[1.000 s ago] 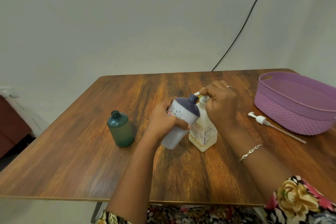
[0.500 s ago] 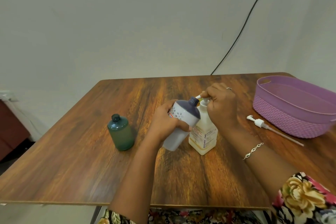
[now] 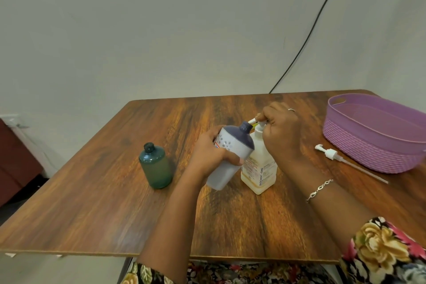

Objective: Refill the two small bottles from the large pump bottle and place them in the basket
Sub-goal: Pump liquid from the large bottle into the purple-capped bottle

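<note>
My left hand [image 3: 208, 153] grips a small white bottle with a dark blue top [image 3: 230, 154], tilted so its open neck sits under the pump spout. The large pump bottle [image 3: 259, 168], pale yellow with a printed label, stands upright on the table beside it. My right hand [image 3: 280, 136] is curled over the pump head, fingers around the white nozzle. A small green bottle [image 3: 156, 166] stands uncapped to the left, apart from both hands. The purple basket [image 3: 373, 145] sits at the table's right side with nothing visible inside.
A loose white pump with a long dip tube [image 3: 341, 159] lies on the wooden table [image 3: 103, 203] in front of the basket. A black cable [image 3: 309, 37] runs down the wall behind. The table's front edge is close to my body.
The view has shifted slightly. Both hands stay on the white bottle and the pump head, with the bottle neck still at the spout.
</note>
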Tool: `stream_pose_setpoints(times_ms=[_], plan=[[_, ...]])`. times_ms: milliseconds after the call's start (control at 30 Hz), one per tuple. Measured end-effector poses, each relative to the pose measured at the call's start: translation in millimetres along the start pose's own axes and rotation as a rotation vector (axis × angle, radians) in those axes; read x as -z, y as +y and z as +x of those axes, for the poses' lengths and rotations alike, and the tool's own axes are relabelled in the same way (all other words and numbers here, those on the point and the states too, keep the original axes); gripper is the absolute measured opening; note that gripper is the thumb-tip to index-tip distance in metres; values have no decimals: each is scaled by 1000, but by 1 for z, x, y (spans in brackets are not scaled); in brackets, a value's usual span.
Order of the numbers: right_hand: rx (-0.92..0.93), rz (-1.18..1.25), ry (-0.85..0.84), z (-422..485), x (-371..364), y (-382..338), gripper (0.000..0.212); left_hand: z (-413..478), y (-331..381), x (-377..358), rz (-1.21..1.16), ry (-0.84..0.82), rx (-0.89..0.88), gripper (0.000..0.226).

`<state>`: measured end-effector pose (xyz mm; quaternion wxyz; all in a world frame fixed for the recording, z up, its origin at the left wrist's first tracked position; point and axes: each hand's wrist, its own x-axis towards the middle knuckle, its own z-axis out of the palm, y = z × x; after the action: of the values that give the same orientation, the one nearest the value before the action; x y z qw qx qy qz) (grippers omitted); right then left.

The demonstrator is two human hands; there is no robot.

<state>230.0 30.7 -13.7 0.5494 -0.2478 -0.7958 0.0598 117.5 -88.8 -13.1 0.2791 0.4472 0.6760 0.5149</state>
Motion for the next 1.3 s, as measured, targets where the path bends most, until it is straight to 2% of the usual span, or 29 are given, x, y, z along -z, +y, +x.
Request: stream_pose_setpoints(times_ms=[133,267,367,633,833,1000,1167,1300], plan=[[-44,85,-16,11,9,2,25,-1,3,3,11,-2,-6,56],[-17,25,22,4,2,1,19,-1,4,4,23,-3,-13,62],[-16,-4,15,-2,-4,1,19,0,2,3,32,-3,-15,58],[-60,119,-4,15,5,4,27,-1,-3,3,-9,7,7,53],[-2,24,13,2,-6,1,19,0,-5,2,-11,10,25,55],[-8,99,11,8,3,4,33,-1,-2,3,-23,4,15,53],[33,18,41,2,-2,0,19,-1,-4,3,-31,6,12,51],[41,-28,-20,-2,-7,-2,17,-1,-2,4,-40,13,19,51]])
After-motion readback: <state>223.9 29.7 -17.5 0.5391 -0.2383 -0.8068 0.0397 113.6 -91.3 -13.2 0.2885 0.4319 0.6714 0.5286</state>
